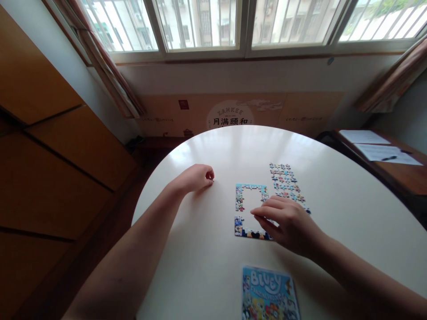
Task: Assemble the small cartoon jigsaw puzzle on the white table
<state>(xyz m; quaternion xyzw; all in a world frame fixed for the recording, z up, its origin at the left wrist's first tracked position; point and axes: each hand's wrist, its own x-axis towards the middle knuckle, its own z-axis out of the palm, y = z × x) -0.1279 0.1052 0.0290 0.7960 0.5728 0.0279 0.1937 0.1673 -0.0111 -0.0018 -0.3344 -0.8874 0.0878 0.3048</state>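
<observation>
A partly joined jigsaw puzzle frame (239,195) lies on the white table, its middle showing bare tabletop and a gap in its left side. My right hand (290,220) is over its right part, thumb and fingertips pinched together above the open middle; whatever they hold is too small to make out. Loose puzzle pieces (283,178) lie in rows beyond that hand, which partly hides them. To the left of the frame, my left hand (200,176) rests at the table with curled fingers. Something tiny may be at its fingertips, but I cannot tell what.
A blue Bluey picture sheet or box lid (270,293) lies near me, below the frame. The round white table (196,266) has a curved far edge towards the window wall. At the right, papers (383,152) and a dark pen-like item lie on a brown desk (413,171).
</observation>
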